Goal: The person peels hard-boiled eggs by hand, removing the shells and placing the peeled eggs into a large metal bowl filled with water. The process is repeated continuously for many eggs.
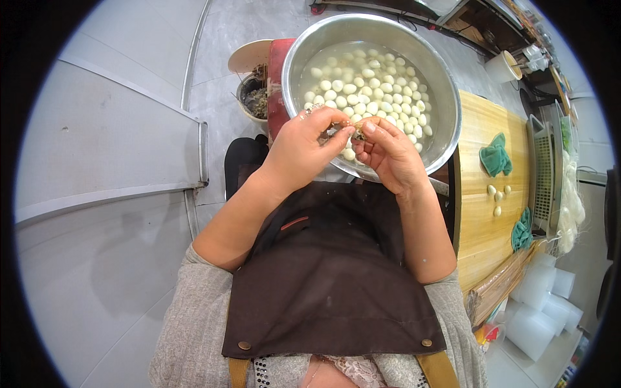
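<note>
A large metal basin (449,116) of cloudy water holds many peeled eggs (386,88), small like quail eggs. Over its near rim my two hands meet at the fingertips. My right hand (390,150) holds a small, partly hidden quail egg (359,134) with dark speckled shell between thumb and fingers. The thumb and forefinger of my left hand (308,143) pinch at the shell on its left side. Bits of shell (310,111) cling to my left knuckles. My fingers cover most of the egg.
Left of the basin stands a bin (253,99) with shell waste, its lid (248,56) raised. A red stool or box (277,87) is beside the basin. On the wooden table (478,208) at right lie green cloths (496,155), several eggs (498,196) and a crate (542,169).
</note>
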The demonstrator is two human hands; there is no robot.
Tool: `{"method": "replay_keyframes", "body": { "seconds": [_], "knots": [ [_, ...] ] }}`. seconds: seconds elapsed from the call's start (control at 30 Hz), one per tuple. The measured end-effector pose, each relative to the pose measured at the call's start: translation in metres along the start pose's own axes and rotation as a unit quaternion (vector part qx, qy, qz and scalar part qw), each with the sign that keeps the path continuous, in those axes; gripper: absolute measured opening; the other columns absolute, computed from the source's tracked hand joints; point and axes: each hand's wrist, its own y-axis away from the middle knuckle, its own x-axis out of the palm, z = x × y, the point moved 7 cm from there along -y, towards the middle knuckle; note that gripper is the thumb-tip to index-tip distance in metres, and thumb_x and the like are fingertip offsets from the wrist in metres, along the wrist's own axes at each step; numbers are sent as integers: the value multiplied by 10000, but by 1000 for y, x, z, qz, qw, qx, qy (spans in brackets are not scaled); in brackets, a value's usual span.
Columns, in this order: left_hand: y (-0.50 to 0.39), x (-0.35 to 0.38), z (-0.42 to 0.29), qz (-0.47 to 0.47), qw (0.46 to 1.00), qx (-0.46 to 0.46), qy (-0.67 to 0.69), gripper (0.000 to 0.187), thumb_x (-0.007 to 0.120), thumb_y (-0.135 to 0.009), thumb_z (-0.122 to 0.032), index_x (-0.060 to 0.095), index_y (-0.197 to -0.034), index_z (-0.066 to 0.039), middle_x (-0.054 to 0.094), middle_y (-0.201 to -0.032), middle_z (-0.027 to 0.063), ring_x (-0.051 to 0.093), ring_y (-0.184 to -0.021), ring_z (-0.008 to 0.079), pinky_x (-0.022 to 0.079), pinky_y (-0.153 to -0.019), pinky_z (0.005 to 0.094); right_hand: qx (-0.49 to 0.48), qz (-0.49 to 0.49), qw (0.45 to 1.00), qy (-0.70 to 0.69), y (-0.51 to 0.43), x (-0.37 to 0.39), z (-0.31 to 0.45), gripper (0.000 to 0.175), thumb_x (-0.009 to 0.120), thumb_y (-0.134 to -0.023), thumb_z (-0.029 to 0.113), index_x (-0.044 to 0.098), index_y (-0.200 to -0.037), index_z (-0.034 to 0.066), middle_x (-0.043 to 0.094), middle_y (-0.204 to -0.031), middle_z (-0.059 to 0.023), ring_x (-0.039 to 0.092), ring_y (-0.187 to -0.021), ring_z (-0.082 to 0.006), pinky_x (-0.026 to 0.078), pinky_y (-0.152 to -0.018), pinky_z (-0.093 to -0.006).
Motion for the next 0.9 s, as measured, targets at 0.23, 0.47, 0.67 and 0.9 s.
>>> {"method": "replay_keyframes", "body": {
  "seconds": [0.23, 0.47, 0.67, 0.9],
  "knots": [
    [-1, 6, 0, -40, 995, 61, -69, 141, 687, -923, -106, 613, -1013, -25, 683, -878, 115, 656, -754, 268, 521, -679, 376, 12, -8, 1000, 24, 0, 1, 0, 178, 657, -995, 177, 647, -1103, 36, 673, -987, -22, 620, -847, -104, 509, -760, -258],
    [-1, 6, 42, 0, 953, -198, 227, 145, 595, -1030, -153, 622, -1050, -12, 686, -973, 19, 603, -813, 66, 514, -703, 246, -10, 27, 999, -18, 11, 4, 10, 383, 655, -970, 86, 607, -1328, -40, 672, -1178, -104, 676, -1028, -203, 570, -917, -321],
    [2, 12, 17, -7, 982, -97, 161, 170, 679, -960, -141, 652, -1060, -7, 707, -977, 84, 644, -802, 170, 511, -742, 302, -36, 0, 996, -80, 5, -1, 7, 401, 640, -979, 80, 583, -1356, -42, 664, -1182, -123, 664, -1052, -202, 548, -970, -324],
    [0, 11, -3, -32, 999, 8, 43, 168, 708, -935, -165, 649, -1043, -50, 694, -950, 95, 648, -829, 305, 508, -758, 385, -44, -25, 996, -69, 5, 1, 4, 364, 655, -982, 81, 606, -1327, -26, 662, -1138, -93, 651, -1012, -161, 551, -952, -317]
  ]
}}
